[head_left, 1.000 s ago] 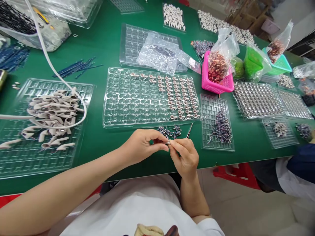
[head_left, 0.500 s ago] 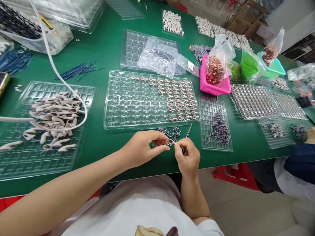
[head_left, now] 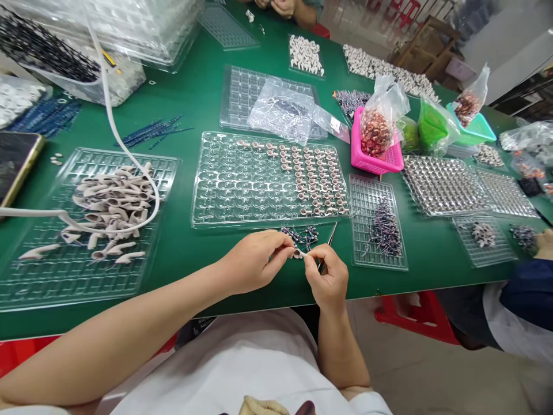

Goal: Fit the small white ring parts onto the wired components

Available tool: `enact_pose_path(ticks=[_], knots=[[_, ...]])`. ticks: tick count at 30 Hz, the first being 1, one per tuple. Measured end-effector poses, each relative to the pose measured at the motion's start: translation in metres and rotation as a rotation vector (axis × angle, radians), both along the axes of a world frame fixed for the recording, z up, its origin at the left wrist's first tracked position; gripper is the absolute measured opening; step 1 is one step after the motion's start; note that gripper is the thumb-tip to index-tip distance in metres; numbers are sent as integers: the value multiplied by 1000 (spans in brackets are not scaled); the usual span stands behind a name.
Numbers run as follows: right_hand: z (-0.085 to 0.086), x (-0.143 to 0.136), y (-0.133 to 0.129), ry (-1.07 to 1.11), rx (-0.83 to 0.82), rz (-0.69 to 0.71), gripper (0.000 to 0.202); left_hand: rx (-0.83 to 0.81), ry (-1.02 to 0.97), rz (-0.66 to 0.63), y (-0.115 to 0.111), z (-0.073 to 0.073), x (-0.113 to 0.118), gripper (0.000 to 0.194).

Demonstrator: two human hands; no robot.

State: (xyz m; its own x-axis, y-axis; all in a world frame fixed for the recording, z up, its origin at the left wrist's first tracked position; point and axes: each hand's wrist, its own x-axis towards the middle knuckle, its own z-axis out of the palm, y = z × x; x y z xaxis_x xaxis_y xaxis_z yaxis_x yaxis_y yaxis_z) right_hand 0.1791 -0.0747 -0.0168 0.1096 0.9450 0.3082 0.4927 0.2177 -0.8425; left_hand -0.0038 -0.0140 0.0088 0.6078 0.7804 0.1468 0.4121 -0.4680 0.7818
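Observation:
My right hand (head_left: pixel 327 278) is closed, pinching the stem of a small white earphone shell (head_left: pixel 298 253) between thumb and finger. A pair of metal tweezers (head_left: pixel 332 232) is tucked in the same hand, its tips pointing away from me. The fingertips of my left hand (head_left: pixel 254 259) are pressed together at the cup end of that shell; any wire between them is too small to make out. Just beyond my fingers lies a loose heap of small dark wired parts (head_left: pixel 307 234). Behind it, a clear blister tray (head_left: pixel 228 199) holds rows of similar shells on its right side.
At left, a white cable (head_left: pixel 158 199) loops over a tray piled with shells (head_left: pixel 116 196). A phone (head_left: pixel 19 164) lies at the left edge. To the right are a tray of wired parts (head_left: pixel 384 230) and a pink basket (head_left: pixel 375 164). Co-workers' hands (head_left: pixel 285 7) show at the far side and right.
My left fingertips have closed together on the shell's cup end. The view has shifted slightly, bringing a co-worker's hands in at the top and more of the phone at left.

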Motion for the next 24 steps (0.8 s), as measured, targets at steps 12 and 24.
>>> enact_pose_path(ticks=[12,24], knots=[[-12,11,-3,-76,13,76,11,146,349,427,4,44,-80,24],[-9,3,-1,-39,69,124,10,477,677,731,19,10,-172,32]])
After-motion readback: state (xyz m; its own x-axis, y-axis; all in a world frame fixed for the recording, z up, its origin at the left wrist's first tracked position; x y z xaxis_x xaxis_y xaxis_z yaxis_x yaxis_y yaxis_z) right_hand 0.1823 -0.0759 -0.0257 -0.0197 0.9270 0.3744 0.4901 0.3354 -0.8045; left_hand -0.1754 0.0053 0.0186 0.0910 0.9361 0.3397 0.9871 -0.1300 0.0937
